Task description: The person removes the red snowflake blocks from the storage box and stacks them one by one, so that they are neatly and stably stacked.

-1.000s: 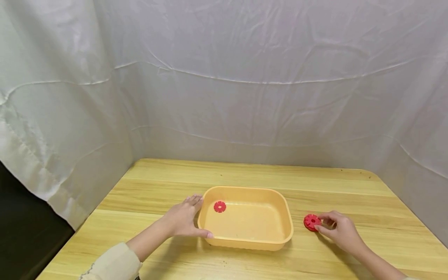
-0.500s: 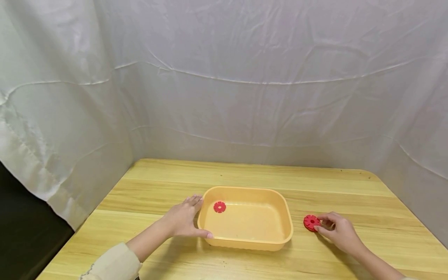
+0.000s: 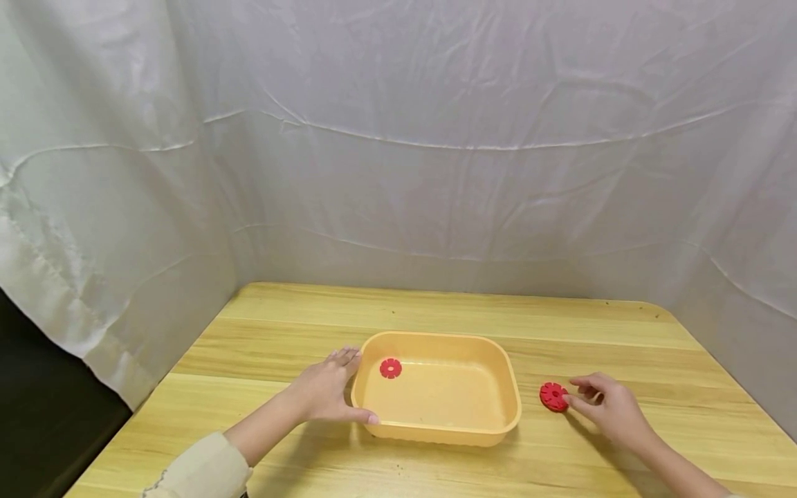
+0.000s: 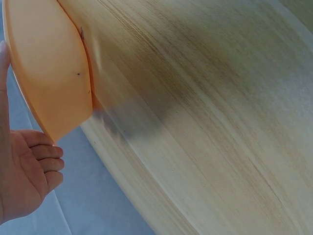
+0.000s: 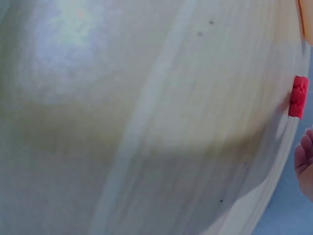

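Observation:
My left hand holds the left end of a yellow plastic basin, its thumb on the near rim and its fingers at the left side. In the left wrist view, the basin's outer wall shows beside the curled fingers. A red notched disc with a centre hole lies inside the basin, near its left end. To the basin's right, a small stack of similar red notched discs sits on the table. My right hand is beside that stack, thumb tip at its right edge and other fingers loosely bent, apart from it.
The wooden table fills the lower view, with a pale curtain behind it and at both sides. Tiny dark specks dot the tabletop. A dark area lies beyond the left edge.
My right hand's fingers have come off the red disc stack and shifted slightly right. The left hand and the basin have stayed put.

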The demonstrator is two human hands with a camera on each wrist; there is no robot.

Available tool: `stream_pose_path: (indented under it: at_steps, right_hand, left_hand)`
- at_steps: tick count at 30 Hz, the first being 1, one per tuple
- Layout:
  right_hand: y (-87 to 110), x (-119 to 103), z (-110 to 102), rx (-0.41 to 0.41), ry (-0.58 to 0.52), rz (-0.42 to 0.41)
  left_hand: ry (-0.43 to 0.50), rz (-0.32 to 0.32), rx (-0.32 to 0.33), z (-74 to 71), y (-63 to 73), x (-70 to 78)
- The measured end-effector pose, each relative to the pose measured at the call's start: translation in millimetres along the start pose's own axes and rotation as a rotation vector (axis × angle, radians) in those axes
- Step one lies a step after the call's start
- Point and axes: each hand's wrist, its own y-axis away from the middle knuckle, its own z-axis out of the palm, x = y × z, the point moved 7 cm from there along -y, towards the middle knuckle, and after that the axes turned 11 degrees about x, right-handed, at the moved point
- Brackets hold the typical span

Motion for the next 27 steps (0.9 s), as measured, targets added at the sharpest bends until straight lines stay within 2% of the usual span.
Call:
stream_pose_path:
  at_steps: [11, 20, 27]
  right_hand:
    - [-15.2, -12, -16, 0.148, -0.066, -0.072]
    - [-25.8, -36, -16, 0.174, -0.122, -0.068]
    - [-30.4, -50, -11, 0.163, -0.156, -0.038]
  left_hand:
    - [-0.007, 0.005, -0.003, 0.4, -0.4, -0.3]
    - [-0.009, 0.008, -0.002, -0.9, -1.8, 1.5]
    - [-0.019, 0.02, 0.001, -0.9, -3.4, 2.1]
